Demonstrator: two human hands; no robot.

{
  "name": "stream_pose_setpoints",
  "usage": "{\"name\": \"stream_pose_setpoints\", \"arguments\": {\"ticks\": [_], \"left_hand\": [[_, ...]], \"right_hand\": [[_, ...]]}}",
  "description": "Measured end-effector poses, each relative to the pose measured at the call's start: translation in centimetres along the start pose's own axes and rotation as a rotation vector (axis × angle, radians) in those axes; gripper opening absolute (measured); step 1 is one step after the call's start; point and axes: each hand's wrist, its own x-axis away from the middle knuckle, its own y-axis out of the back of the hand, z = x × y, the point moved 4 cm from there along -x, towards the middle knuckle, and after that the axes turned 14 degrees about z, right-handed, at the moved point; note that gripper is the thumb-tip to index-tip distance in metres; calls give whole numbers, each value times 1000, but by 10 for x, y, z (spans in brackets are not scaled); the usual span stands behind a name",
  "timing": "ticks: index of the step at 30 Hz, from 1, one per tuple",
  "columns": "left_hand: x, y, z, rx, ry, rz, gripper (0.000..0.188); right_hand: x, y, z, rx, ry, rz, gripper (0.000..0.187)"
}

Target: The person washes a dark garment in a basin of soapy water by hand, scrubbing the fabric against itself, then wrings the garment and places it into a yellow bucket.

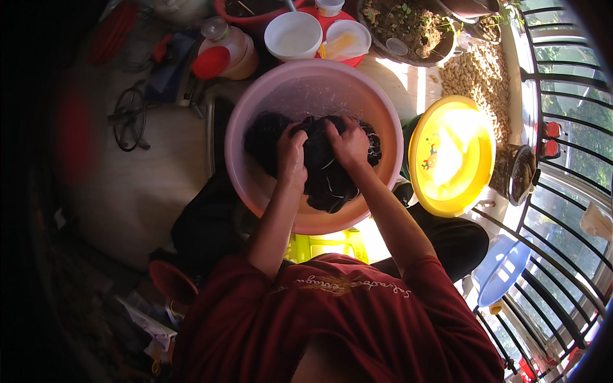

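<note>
A large pink basin [233, 147] stands before me, with soapy foam streaks on its inner wall. Wet black cloth [329, 182] lies bunched inside it, with some white suds on its right part. At the cloth's left side my left hand [292, 153] is closed on a fold, thumb toward the middle. My right hand [350, 143] grips the same cloth from the right, its fingers curled into it. Some fingertips are hidden in the folds. The black cloth's kind of garment cannot be made out.
A yellow basin [418, 185] stands right of the pink one. Beyond are a white bowl [294, 35], a red-lidded jar [233, 60] and a planter [408, 32]. Peanut-like pods [476, 80] cover the floor near the barred window [568, 96]. A blue basin [504, 271] rests by the bars.
</note>
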Motion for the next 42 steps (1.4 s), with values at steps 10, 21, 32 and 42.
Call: {"name": "stream_pose_setpoints", "arguments": {"ticks": [10, 21, 32, 42], "left_hand": [[-56, 41, 17, -1397, -402, 86, 66], [-87, 81, 44, -102, -12, 47, 43], [16, -39, -23, 572, 98, 439, 33], [-12, 5, 29, 573, 66, 396, 27]], "right_hand": [[17, -22, -16, 216, 45, 305, 86], [-12, -30, -25, 152, 227, 30, 75], [133, -11, 105, 54, 743, 292, 50], [62, -13, 69, 56, 449, 12, 45]]}}
